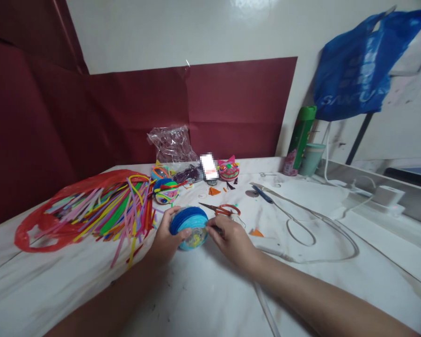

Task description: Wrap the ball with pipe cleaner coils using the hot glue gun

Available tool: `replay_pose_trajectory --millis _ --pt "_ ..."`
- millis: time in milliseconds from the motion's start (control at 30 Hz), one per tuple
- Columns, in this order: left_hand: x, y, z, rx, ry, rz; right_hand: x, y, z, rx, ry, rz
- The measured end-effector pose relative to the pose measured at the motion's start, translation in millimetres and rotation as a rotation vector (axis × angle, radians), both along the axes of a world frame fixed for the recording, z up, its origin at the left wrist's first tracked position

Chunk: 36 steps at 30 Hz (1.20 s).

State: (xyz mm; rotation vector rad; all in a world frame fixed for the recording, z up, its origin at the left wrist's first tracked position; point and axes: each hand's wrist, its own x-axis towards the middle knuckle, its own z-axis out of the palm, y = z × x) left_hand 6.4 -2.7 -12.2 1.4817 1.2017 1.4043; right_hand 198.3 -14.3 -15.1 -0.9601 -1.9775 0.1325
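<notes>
My left hand [166, 236] is wrapped around a clear round ball [195, 239] partly covered with rows of dark and light blue fuzzy strips, its thumb resting on the front. At the ball's right side, my right hand [233, 238] has its fingers pinched together. A small dark bit shows between them, too small to name. Just beyond the hands lie orange-handled scissors [226, 209], open-bladed. A white corded tool [268, 244], perhaps a glue gun, lies partly behind my right wrist.
Many colourful pipe cleaners [115, 213] spill from a red plastic bag [33, 236] at left. Decorated balls [166, 191] and a pink-eared one [228, 171] stand behind, near a phone [209, 167]. Cables [337, 224], a blue-handled tool [263, 194], a green can [299, 138] and a cup [312, 159] are at right.
</notes>
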Motion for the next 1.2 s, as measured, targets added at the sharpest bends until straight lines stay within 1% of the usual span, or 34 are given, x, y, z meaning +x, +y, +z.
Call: replay_pose_trajectory --millis 100,167,267,367,467,567,700,800,900,1033,1200 --pt "3 -2 4.3 -0.025 -0.005 -0.014 -3 -3 -2.2 -0.211 0.145 -0.017" --pt "4 -4 5.2 -0.035 -0.002 -0.015 -5 -4 0.4 -0.313 0.225 -0.009" --pt "4 -3 2.4 -0.028 0.009 -0.031 -7 -4 4.2 -0.415 0.303 0.017" --pt "2 0 -2.3 0.000 0.020 -0.054 -7 -3 5.4 -0.464 0.339 0.001" --pt "4 0 -4.2 -0.007 0.009 -0.097 -5 -3 4.9 -0.461 0.335 -0.023" --pt "7 -3 -2.4 -0.046 -0.028 -0.119 -3 -3 4.1 -0.436 0.307 -0.030" --pt "10 -7 1.5 -0.086 -0.025 -0.098 -3 -4 1.9 -0.402 0.265 -0.034" --pt "10 -7 3.5 -0.100 0.047 -0.065 -4 -5 0.2 -0.375 0.237 -0.040" --pt "11 -7 4.7 -0.078 0.111 -0.018 -4 -6 -1.1 -0.353 0.240 -0.036" --pt "12 -9 6.1 -0.057 0.078 -0.003 0 -6 -2.6 -0.327 0.275 -0.044" --pt "13 -10 8.0 -0.060 0.033 -0.038 2 -4 -2.3 -0.350 0.261 -0.056"
